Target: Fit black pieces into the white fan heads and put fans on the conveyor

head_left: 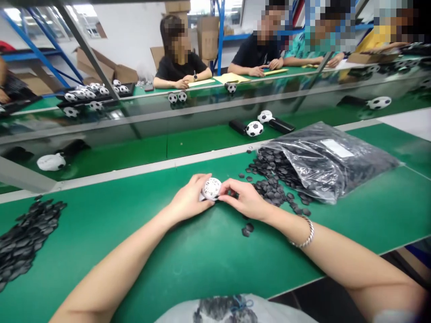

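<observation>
My left hand (187,201) cups a small round white grille part (212,188) from the left, just above the green table (188,251). My right hand (245,198) meets the same part from the right, fingertips pinched at its edge; whether they hold a small piece I cannot tell. A silver bracelet (305,233) circles my right wrist. Two loose black pieces (247,229) lie just under my right hand. A clear plastic bag (323,159) spills several black pieces (274,177) onto the table to the right of my hands.
A second heap of black pieces (25,237) lies at the left edge. Football-shaped fans with black handles (255,128) ride the green conveyor beyond. Several people sit across the line, with yellow sheets and a tray of football parts (90,92).
</observation>
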The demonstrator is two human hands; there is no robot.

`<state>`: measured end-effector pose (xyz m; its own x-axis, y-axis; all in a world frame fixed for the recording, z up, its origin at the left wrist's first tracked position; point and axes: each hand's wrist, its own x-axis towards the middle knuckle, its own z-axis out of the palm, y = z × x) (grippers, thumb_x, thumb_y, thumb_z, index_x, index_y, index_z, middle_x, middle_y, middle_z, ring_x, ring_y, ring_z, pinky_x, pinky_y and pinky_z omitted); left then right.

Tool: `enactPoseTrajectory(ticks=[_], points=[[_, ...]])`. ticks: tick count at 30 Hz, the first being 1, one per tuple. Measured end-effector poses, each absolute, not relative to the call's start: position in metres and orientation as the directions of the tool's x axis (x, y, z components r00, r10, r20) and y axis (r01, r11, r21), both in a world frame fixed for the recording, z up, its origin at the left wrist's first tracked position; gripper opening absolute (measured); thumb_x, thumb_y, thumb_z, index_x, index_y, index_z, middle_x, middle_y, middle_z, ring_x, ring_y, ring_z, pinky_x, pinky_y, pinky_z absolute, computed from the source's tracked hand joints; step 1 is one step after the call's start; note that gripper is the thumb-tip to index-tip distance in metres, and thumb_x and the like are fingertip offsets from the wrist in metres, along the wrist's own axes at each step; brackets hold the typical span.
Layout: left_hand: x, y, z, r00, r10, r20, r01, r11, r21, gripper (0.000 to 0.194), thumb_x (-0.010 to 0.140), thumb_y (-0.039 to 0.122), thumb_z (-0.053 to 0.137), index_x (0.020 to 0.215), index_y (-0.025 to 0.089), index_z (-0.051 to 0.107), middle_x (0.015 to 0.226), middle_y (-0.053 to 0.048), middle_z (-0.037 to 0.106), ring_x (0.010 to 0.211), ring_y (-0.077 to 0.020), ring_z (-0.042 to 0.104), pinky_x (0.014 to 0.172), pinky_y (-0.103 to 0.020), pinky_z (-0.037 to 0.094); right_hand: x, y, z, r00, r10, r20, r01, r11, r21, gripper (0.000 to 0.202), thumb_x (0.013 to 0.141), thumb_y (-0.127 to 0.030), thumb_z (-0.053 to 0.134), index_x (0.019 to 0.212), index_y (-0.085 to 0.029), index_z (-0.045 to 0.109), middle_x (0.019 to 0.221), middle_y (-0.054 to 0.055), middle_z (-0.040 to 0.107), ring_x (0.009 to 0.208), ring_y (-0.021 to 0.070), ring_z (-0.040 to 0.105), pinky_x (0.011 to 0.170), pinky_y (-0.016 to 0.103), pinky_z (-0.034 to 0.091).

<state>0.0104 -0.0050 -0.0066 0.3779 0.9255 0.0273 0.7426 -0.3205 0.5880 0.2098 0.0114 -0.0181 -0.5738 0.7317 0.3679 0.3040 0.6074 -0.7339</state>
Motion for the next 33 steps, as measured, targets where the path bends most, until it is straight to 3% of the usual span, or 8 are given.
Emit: enactPoseTrajectory(ticks=[6, 10, 16, 25, 27, 30, 33], points=[[0.009, -0.004, -0.007, 0.397, 0.918, 0.015, 0.734, -0.327, 0.595, 0.072, 0.072, 0.042, 0.062, 0.134, 0.019, 0.033, 0.131, -0.011, 0.044, 0.115, -0.0275, 0.048, 0.095, -0.040, 0.041, 0.205, 0.011, -0.021, -0.560, 0.721, 0.409, 0.288, 0.632, -0.720, 0.005, 0.081, -0.019, 0.058, 0.081, -0.018, 0.053, 0.077, 0.001, 0.057, 0.070, 0.0125, 0.053, 0.066, 0.024, 0.043], [0.010, -0.004, -0.005, 0.384, 0.923, 0.018, 0.747, -0.322, 0.582, 0.067, 0.073, 0.041, 0.061, 0.131, 0.019, 0.037, 0.127, -0.009, 0.049, 0.110, -0.0265, 0.051, 0.092, -0.038, 0.043, 0.204, 0.011, -0.022, -0.543, 0.726, 0.421, 0.291, 0.634, -0.717, 0.007, 0.080, -0.021, 0.058, 0.084, -0.018, 0.052, 0.080, 0.002, 0.056, 0.074, 0.0140, 0.053, 0.069, 0.027, 0.046], [0.011, -0.004, -0.003, 0.396, 0.918, 0.024, 0.740, -0.335, 0.584, 0.063, 0.074, 0.040, 0.061, 0.129, 0.020, 0.040, 0.126, -0.008, 0.050, 0.110, -0.0254, 0.051, 0.092, -0.038, 0.043, 0.204, 0.013, -0.028, -0.512, 0.782, 0.355, 0.310, 0.554, -0.773, 0.039, 0.077, -0.027, 0.061, 0.112, -0.019, 0.046, 0.117, 0.010, 0.050, 0.108, 0.0220, 0.048, 0.078, 0.034, 0.049], [0.012, -0.003, 0.000, 0.391, 0.921, 0.007, 0.769, -0.331, 0.547, 0.060, 0.075, 0.042, 0.059, 0.128, 0.022, 0.042, 0.127, -0.006, 0.051, 0.110, -0.0249, 0.052, 0.090, -0.036, 0.045, 0.209, 0.027, -0.022, -0.555, 0.788, 0.267, 0.377, 0.524, -0.764, 0.036, 0.078, -0.026, 0.062, 0.111, -0.017, 0.050, 0.109, 0.007, 0.057, 0.097, 0.0181, 0.055, 0.074, 0.029, 0.049], [0.013, -0.004, -0.001, 0.374, 0.928, -0.012, 0.789, -0.311, 0.530, 0.064, 0.072, 0.041, 0.061, 0.129, 0.023, 0.040, 0.128, -0.005, 0.050, 0.112, -0.0255, 0.051, 0.090, -0.037, 0.045, 0.221, 0.040, -0.018, -0.527, 0.819, 0.229, 0.521, 0.524, -0.674, 0.027, 0.079, -0.029, 0.062, 0.103, -0.017, 0.056, 0.104, 0.006, 0.058, 0.095, 0.0179, 0.055, 0.078, 0.030, 0.048], [0.013, -0.005, -0.002, 0.331, 0.943, -0.027, 0.824, -0.275, 0.495, 0.068, 0.068, 0.034, 0.063, 0.131, 0.023, 0.038, 0.132, -0.004, 0.048, 0.116, -0.0269, 0.049, 0.094, -0.039, 0.043, 0.242, 0.057, -0.014, -0.383, 0.911, 0.155, 0.828, 0.413, -0.380, 0.018, 0.081, -0.029, 0.061, 0.094, -0.017, 0.062, 0.100, 0.009, 0.058, 0.094, 0.0213, 0.055, 0.078, 0.031, 0.046], [0.011, -0.005, -0.001, 0.349, 0.937, -0.016, 0.830, -0.301, 0.469, 0.065, 0.068, 0.023, 0.057, 0.130, 0.022, 0.039, 0.133, -0.005, 0.048, 0.117, -0.0258, 0.049, 0.096, -0.038, 0.041, 0.251, 0.062, -0.013, -0.375, 0.925, 0.053, 0.914, 0.379, -0.145, 0.011, 0.083, -0.023, 0.057, 0.088, -0.017, 0.065, 0.090, 0.008, 0.061, 0.085, 0.0211, 0.058, 0.071, 0.029, 0.045]])
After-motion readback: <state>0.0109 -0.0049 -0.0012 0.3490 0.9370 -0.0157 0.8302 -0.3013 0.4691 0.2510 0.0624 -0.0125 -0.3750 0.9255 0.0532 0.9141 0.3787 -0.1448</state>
